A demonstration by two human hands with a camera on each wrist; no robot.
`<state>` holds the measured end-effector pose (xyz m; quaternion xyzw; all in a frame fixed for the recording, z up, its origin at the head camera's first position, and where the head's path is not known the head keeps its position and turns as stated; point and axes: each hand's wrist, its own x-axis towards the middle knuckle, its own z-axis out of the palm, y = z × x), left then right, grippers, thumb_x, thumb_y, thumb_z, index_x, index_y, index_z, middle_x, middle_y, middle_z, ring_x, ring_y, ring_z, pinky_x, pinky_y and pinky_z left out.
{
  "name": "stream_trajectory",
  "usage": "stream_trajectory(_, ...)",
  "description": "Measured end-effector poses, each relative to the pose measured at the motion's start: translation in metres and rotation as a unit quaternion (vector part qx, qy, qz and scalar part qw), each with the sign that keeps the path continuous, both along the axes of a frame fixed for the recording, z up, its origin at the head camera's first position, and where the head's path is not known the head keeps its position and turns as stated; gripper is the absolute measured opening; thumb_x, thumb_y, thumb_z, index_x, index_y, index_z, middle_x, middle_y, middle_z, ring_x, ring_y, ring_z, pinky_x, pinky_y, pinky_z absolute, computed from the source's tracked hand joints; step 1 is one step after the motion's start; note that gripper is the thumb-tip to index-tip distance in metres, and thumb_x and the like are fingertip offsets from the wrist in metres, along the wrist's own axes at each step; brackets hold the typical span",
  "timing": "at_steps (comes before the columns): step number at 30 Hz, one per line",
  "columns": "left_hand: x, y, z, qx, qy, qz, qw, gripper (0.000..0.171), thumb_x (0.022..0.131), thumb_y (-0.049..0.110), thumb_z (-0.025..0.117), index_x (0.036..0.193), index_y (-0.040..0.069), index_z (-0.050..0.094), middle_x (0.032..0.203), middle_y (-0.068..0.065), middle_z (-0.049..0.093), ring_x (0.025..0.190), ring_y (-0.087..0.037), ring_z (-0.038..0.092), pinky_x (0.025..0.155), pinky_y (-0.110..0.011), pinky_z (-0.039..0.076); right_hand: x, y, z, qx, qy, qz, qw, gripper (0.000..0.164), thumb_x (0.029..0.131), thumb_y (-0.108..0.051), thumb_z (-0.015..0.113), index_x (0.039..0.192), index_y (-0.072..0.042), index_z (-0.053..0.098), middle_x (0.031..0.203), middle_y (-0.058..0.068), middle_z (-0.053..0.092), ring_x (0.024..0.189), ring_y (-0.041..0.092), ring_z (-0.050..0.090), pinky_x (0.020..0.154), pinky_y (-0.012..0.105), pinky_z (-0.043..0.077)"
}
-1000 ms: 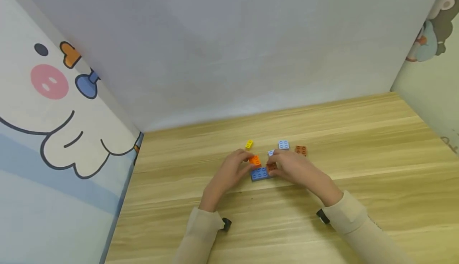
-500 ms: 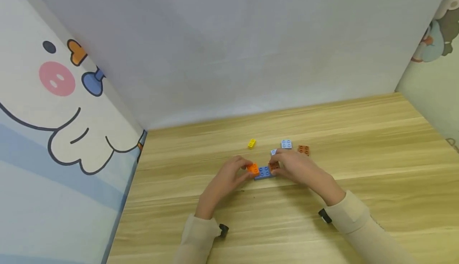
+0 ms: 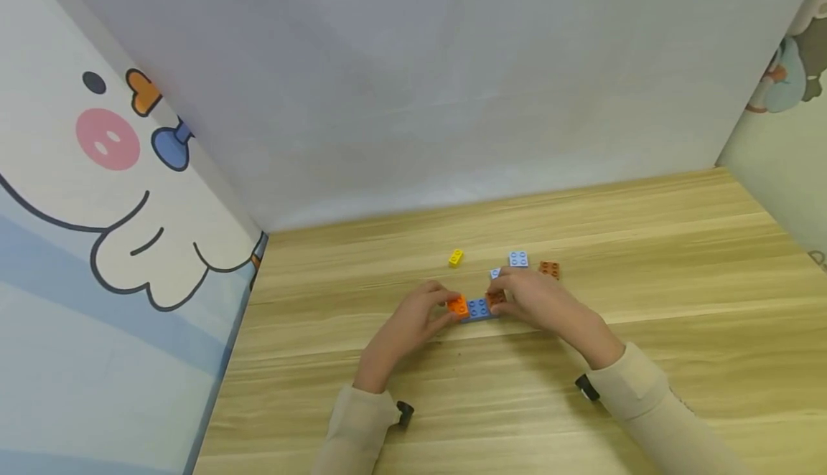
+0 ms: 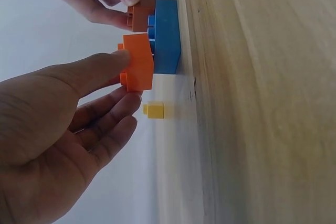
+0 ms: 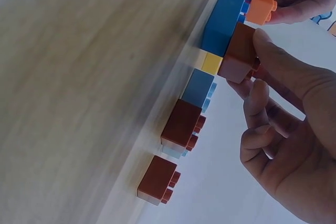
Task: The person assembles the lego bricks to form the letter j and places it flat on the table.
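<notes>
A long blue building brick (image 3: 478, 308) lies on the table, its middle studs showing between my hands. My left hand (image 3: 413, 317) pinches an orange brick (image 4: 138, 62) between thumb and fingers at the blue brick's left end. In the left wrist view the orange brick sits slightly tilted against the blue studs. At the other end, my right hand (image 3: 536, 303) pinches a brown brick (image 5: 240, 51) over the studs. The fingers partly cover both pinched bricks in the head view.
Behind the hands lie a small yellow brick (image 3: 456, 257), a light blue brick (image 3: 518, 259) and a brown brick (image 3: 549, 269). Another light blue brick (image 3: 495, 273) is partly hidden by the right hand. The right wrist view shows another brown brick (image 5: 181, 123) among them.
My left hand has brought the orange brick from behind the blue brick down to its left end. The right hand keeps its pinch on the brown brick. The head view has shifted slightly.
</notes>
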<state>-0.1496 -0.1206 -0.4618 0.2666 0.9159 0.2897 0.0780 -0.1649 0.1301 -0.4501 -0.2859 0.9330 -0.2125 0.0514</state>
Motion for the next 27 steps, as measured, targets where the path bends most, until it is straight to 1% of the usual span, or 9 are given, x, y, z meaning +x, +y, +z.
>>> stream_trajectory(7, -0.0016, 0.0006, -0.0004, -0.025, 0.014, -0.006, 0.9996, 0.036, 0.100, 0.026, 0.067, 0.132, 0.009, 0.068, 0.118, -0.004, 0.067, 0.110, -0.019, 0.066, 0.098, -0.035, 0.056, 0.0000, 0.0000, 0.0003, -0.001, -0.001, -0.002, 1.000, 0.020, 0.090, -0.026, 0.079, 0.106, -0.013, 0.077, 0.097, -0.002, 0.069, 0.077, 0.006, 0.056, 0.067, 0.023, 0.047)
stream_trajectory(16, -0.0033, 0.0027, 0.0015, -0.042, 0.030, -0.018, 0.9985, 0.034, 0.100, 0.025, 0.067, 0.129, 0.008, 0.070, 0.115, -0.004, 0.067, 0.105, -0.019, 0.065, 0.095, -0.034, 0.056, -0.0001, 0.0006, 0.0006, -0.009, 0.000, 0.001, 1.000, 0.019, 0.090, -0.025, 0.078, 0.105, -0.013, 0.078, 0.096, -0.002, 0.069, 0.075, 0.005, 0.054, 0.065, 0.022, 0.045)
stream_trajectory(20, -0.0052, 0.0048, 0.0034, -0.053, 0.032, -0.025, 0.9978, 0.034, 0.101, 0.027, 0.066, 0.128, 0.008, 0.070, 0.115, -0.005, 0.067, 0.104, -0.020, 0.064, 0.094, -0.034, 0.055, 0.0002, 0.0002, 0.0009, -0.008, -0.001, 0.001, 1.000, 0.020, 0.090, -0.025, 0.078, 0.106, -0.012, 0.077, 0.097, -0.002, 0.068, 0.075, 0.005, 0.053, 0.065, 0.022, 0.046)
stream_trajectory(24, -0.0073, 0.0053, 0.0033, -0.062, 0.029, -0.027, 0.9973, 0.034, 0.101, 0.028, 0.066, 0.128, 0.008, 0.069, 0.116, -0.004, 0.067, 0.107, -0.020, 0.064, 0.096, -0.034, 0.055, 0.0004, 0.0000, 0.0009, -0.009, 0.001, 0.003, 1.000, 0.021, 0.091, -0.025, 0.078, 0.107, -0.012, 0.077, 0.097, -0.002, 0.068, 0.074, 0.005, 0.053, 0.064, 0.021, 0.045)
stream_trajectory(27, -0.0078, 0.0047, 0.0022, -0.060, 0.023, -0.028, 0.9975, 0.035, 0.101, 0.028, 0.066, 0.129, 0.008, 0.068, 0.119, -0.005, 0.067, 0.110, -0.020, 0.064, 0.099, -0.036, 0.054, 0.0004, 0.0003, -0.0010, -0.009, 0.001, 0.005, 1.000, 0.021, 0.091, -0.024, 0.077, 0.107, -0.012, 0.077, 0.096, -0.002, 0.068, 0.072, 0.004, 0.051, 0.062, 0.020, 0.044)
